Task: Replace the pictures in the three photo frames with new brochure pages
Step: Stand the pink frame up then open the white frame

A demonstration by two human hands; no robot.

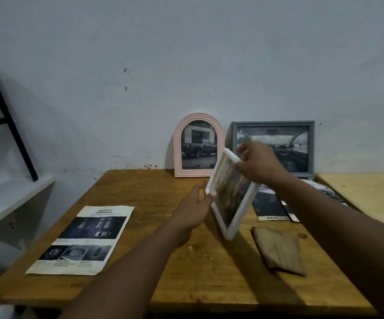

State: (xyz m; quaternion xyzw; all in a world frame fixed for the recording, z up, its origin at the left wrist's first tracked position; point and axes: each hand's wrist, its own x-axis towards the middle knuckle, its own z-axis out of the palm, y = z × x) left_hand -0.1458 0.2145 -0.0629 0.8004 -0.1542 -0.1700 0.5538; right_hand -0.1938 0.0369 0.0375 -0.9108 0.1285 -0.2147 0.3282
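Observation:
A white photo frame [231,211] is held tilted above the wooden table [163,284], its picture side facing me. My left hand [193,210] holds its left edge, thumb on the front. My right hand [259,163] pinches its top corner. A pink arched frame [177,153] with a truck picture leans on the wall. A grey rectangular frame [310,143] with a car-interior picture stands to its right. A loose "SAFETY" brochure page [83,240] lies flat at the left. A brown backing board [278,249] lies at the right.
More brochure pages [270,208] lie under my right forearm by the grey frame. A lighter table [366,192] adjoins on the right. At the left stand a white shelf [7,194] and a black metal rack [7,125].

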